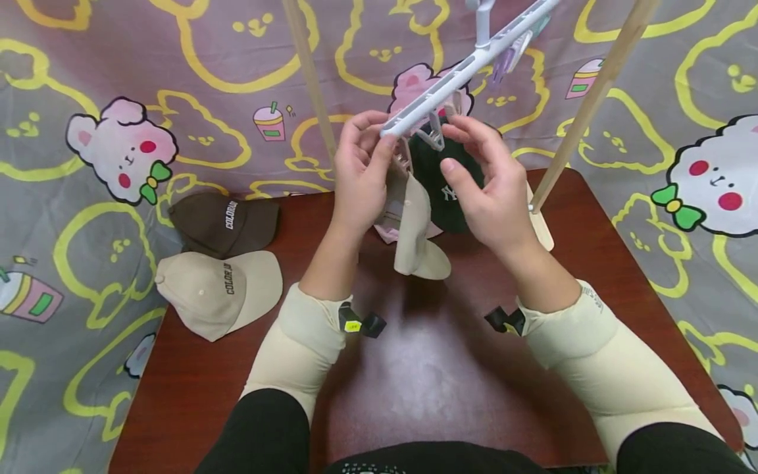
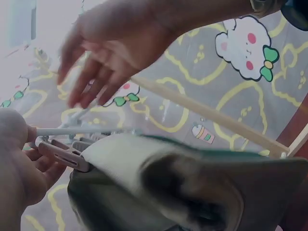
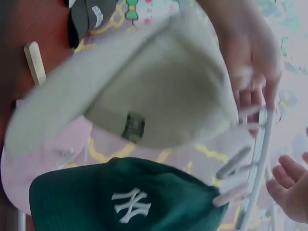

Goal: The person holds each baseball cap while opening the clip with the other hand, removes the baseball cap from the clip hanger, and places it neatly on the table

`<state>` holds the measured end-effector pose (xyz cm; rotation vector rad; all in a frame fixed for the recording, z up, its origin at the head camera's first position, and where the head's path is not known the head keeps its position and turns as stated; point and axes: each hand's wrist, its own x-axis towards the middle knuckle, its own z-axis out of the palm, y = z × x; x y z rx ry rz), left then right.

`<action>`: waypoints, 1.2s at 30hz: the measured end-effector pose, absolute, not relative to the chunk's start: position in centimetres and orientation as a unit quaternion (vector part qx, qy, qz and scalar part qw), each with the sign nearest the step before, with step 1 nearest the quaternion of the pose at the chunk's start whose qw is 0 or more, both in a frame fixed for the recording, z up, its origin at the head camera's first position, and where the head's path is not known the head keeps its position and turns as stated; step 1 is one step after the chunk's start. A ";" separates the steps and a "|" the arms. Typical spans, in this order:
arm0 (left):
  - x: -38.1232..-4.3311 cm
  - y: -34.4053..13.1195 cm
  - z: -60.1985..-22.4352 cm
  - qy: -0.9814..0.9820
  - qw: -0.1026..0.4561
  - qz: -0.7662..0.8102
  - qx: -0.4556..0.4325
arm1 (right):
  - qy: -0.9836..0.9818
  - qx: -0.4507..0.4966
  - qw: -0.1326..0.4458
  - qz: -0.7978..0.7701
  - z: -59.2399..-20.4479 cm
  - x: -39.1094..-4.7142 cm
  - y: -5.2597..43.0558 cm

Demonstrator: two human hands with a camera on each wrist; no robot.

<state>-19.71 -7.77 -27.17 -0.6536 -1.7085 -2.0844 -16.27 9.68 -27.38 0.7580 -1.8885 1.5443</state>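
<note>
My left hand (image 1: 364,174) holds the near end of a pale blue clip hanger (image 1: 456,79), with thumb and fingers around the bar. Beside it, a pinkish clip (image 2: 65,154) grips a beige cap (image 1: 417,227), which hangs with its brim downward. My right hand (image 1: 494,181) is off the bar, its thumb and fingers apart and nothing between them, near a grey clip (image 1: 435,135). Behind the beige cap hangs a dark green cap (image 3: 130,197) with white NY letters. A pink cap (image 3: 53,159) shows partly behind these two.
On the table's left lie a brown cap (image 1: 222,224) and another beige cap (image 1: 219,289), both lettered. Wooden posts (image 1: 592,105) stand on either side of the hanger. Purple and green clips (image 1: 515,56) hang farther along the bar. A patterned cloth (image 1: 225,39) surrounds the table (image 1: 177,395).
</note>
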 end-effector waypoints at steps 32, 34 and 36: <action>-23.1 -9.6 -26.7 -0.519 0.135 -0.836 -0.120 | -0.862 0.263 0.228 0.368 -25.4 -22.5 6.8; -23.0 -9.6 -26.7 -0.519 0.132 -0.836 -0.124 | -0.870 0.275 0.213 0.348 -25.3 -22.7 6.1; -22.9 -9.5 -26.8 -0.522 0.128 -0.833 -0.128 | -0.875 0.274 0.212 0.339 -25.2 -22.9 5.4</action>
